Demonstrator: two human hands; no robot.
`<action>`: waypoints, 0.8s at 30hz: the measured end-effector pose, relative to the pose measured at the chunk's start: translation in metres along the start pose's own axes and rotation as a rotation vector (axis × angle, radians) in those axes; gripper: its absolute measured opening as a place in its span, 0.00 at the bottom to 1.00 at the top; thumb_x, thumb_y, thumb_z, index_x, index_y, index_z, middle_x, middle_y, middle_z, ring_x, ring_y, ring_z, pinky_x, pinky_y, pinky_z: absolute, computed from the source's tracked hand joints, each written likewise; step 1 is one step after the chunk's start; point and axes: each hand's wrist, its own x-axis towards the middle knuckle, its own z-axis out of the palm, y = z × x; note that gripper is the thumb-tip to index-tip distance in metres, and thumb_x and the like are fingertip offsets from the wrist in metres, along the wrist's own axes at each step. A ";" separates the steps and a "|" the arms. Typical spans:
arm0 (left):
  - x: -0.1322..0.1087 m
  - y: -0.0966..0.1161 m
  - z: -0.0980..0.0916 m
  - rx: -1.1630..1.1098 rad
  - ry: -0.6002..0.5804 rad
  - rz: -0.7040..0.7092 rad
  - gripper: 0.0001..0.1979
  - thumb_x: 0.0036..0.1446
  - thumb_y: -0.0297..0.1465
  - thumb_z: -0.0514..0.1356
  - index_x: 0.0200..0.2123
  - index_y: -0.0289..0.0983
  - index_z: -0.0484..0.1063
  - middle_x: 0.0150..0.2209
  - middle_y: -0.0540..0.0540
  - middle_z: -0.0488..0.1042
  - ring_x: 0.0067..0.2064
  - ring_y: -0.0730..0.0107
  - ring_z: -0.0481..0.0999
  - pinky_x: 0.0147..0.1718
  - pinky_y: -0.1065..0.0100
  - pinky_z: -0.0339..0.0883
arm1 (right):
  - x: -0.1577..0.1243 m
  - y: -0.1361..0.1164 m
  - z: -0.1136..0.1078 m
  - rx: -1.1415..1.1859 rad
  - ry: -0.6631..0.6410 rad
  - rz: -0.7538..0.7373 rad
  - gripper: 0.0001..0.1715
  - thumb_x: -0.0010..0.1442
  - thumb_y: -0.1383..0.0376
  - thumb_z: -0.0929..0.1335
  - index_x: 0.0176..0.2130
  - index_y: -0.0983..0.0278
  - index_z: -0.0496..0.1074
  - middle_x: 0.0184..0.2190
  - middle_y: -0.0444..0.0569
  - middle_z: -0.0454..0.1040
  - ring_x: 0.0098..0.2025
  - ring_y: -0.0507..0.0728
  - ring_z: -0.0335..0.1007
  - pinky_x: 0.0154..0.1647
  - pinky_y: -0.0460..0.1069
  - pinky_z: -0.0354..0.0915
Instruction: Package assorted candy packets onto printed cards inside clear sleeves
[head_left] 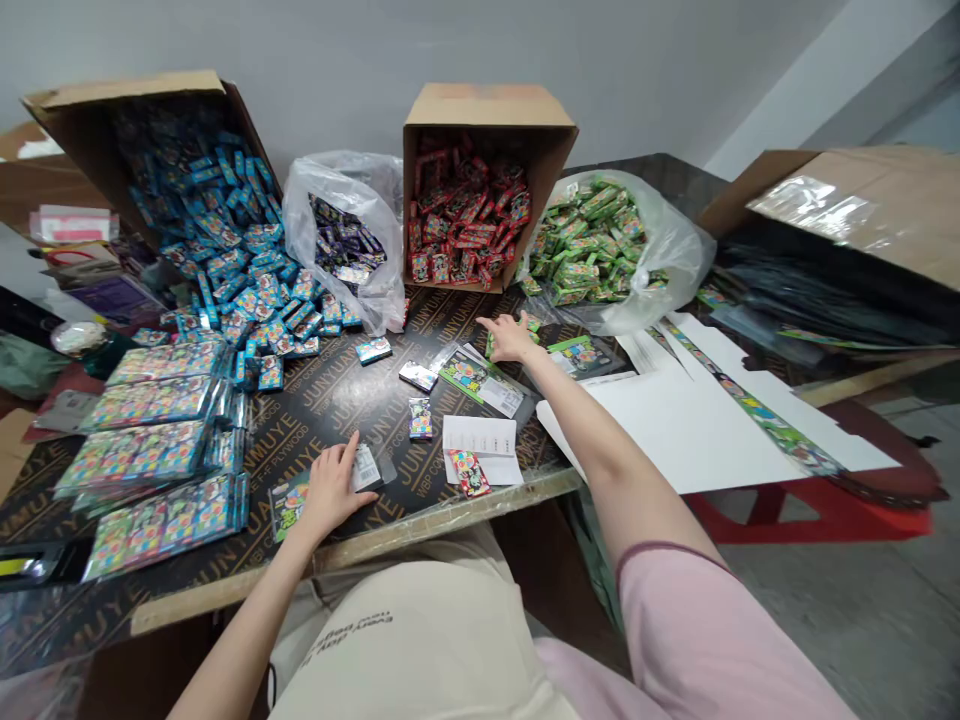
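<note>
My left hand point(332, 487) lies with fingers apart on a flat printed pack point(289, 503) in a clear sleeve, near the table's front edge. Its barcode end shows beyond my fingers. Farther out, my right hand point(508, 338) reaches over a small green box point(533, 324), its fingers spread; whether they touch it is hidden. Just in front of that hand is a green printed card point(469, 375) in a clear sleeve. Loose small boxes lie between my hands: a blue one point(373, 350), a white-topped one point(418, 376), a purple one point(420, 418) and a red one point(469, 473) on a folded white paper point(491, 436).
Behind stand a carton of blue boxes point(225, 95), a bag of purple boxes point(304, 200), a carton of red boxes point(487, 104) and a bag of green boxes point(679, 255). Stacked sleeved packs point(161, 440) sit left; white card sheets point(660, 425) overhang a red stool point(825, 525) right.
</note>
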 end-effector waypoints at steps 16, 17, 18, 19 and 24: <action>0.017 0.048 -0.045 -1.535 -0.001 -0.610 0.17 0.33 0.37 0.72 0.23 0.32 0.74 0.20 0.51 0.73 0.20 0.78 0.69 0.23 0.73 0.67 | -0.127 -0.214 0.030 0.744 0.179 -0.759 0.51 0.46 0.60 0.74 0.64 0.58 0.54 0.56 0.55 0.67 0.56 0.67 0.63 0.57 0.64 0.58; 0.014 0.046 -0.046 -1.545 -0.016 -0.613 0.17 0.33 0.37 0.72 0.23 0.32 0.73 0.20 0.50 0.72 0.20 0.77 0.69 0.23 0.72 0.67 | -0.128 -0.215 0.031 0.773 0.177 -0.744 0.51 0.45 0.59 0.74 0.64 0.58 0.55 0.56 0.55 0.67 0.56 0.66 0.64 0.57 0.63 0.58; 0.011 0.045 -0.046 -1.553 -0.037 -0.610 0.18 0.33 0.38 0.72 0.24 0.32 0.73 0.20 0.50 0.73 0.20 0.76 0.70 0.24 0.72 0.68 | -0.129 -0.214 0.032 0.804 0.174 -0.731 0.51 0.45 0.58 0.75 0.64 0.58 0.56 0.56 0.54 0.67 0.55 0.66 0.65 0.58 0.63 0.59; 0.009 0.043 -0.046 -1.568 -0.064 -0.602 0.19 0.34 0.40 0.72 0.25 0.32 0.74 0.20 0.49 0.73 0.21 0.75 0.71 0.24 0.71 0.69 | -0.130 -0.214 0.033 0.839 0.171 -0.715 0.52 0.44 0.58 0.75 0.63 0.58 0.56 0.56 0.54 0.67 0.54 0.65 0.65 0.58 0.62 0.59; 0.001 0.033 -0.045 -1.621 0.001 -0.571 0.24 0.44 0.49 0.67 0.31 0.30 0.76 0.24 0.45 0.77 0.24 0.71 0.75 0.26 0.70 0.71 | -0.136 -0.215 0.040 1.083 0.146 -0.577 0.55 0.40 0.56 0.77 0.63 0.58 0.55 0.52 0.52 0.70 0.53 0.63 0.68 0.59 0.60 0.60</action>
